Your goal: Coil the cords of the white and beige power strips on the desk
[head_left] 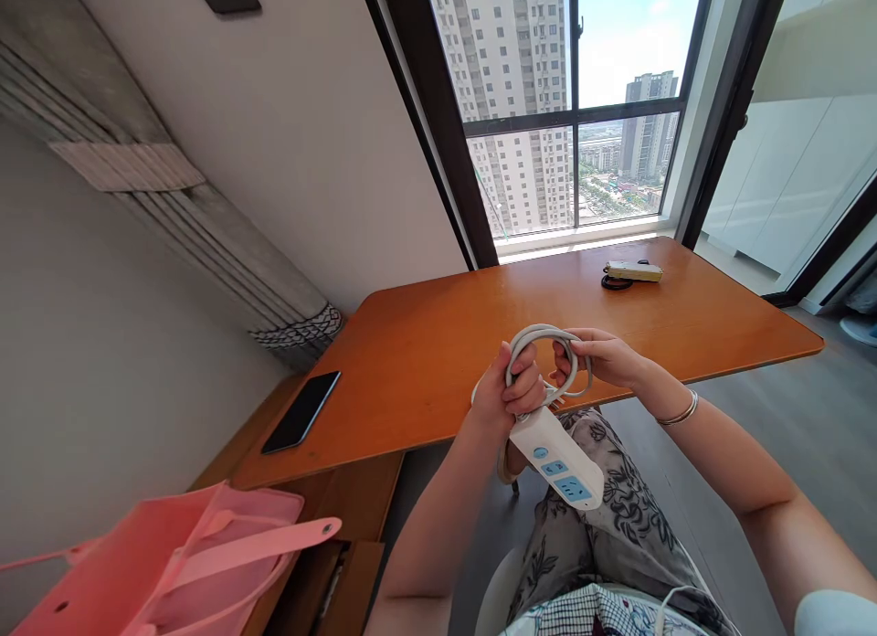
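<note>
My left hand [503, 387] is closed around a coil of light grey power cord [539, 333], its fingers wrapped over the loops. From beneath it hangs a white power strip [558, 458] with blue sockets and a blue button, tilted over my lap. My right hand [599, 355] pinches the right side of the same coiled cord between thumb and fingers. Part of a plug shows behind the loops, mostly hidden by the left fingers. Both hands are just above the near edge of the brown wooden table [425, 362].
A second power strip [634, 270] with a black cord lies on the table's far right. At the left end rests a dark tablet or phone [301, 412]. A pink bag [206, 563] stands lower left, beside an open wooden drawer area. A window [575, 115] is behind the table.
</note>
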`<state>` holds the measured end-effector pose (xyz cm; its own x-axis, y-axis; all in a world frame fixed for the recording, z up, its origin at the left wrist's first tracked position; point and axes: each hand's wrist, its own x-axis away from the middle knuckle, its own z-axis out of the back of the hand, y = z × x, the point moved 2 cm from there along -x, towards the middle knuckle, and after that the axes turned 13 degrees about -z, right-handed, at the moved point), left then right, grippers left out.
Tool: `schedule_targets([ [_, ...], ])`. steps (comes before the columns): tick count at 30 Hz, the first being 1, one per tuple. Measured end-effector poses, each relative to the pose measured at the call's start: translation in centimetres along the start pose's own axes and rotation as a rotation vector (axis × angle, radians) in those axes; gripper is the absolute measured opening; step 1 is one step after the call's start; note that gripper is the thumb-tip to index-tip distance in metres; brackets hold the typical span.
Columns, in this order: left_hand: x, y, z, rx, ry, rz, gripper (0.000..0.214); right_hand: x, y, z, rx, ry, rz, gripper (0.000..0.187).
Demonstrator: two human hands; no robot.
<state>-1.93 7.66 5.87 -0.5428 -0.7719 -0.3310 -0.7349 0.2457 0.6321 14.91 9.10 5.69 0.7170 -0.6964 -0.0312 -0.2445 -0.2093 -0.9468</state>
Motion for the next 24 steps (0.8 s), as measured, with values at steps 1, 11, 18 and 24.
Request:
schedule_targets([
  [1, 0.0, 0.0, -0.1, -0.001, -0.001, 0.007, 0.057, 0.0, 0.0, 0.0, -0.020, -0.020, -0.013, 0.037],
  [11, 0.2, -0.3, -0.3, -0.023, -0.068, 0.128, 0.056, 0.3, 0.6, 0.5, -0.031, -0.125, -0.044, 0.045],
  [18, 0.4, -0.7, -0.3, -0.035, -0.053, 0.134, 0.058, -0.1, 0.6, 0.2, 0.098, 0.070, -0.016, 0.060],
  [24, 0.4, -1.2, -0.6, 0.006, -0.158, 0.106, 0.064, -0.3, 0.8, -0.7, 0.084, 0.145, -0.027, 0.067],
])
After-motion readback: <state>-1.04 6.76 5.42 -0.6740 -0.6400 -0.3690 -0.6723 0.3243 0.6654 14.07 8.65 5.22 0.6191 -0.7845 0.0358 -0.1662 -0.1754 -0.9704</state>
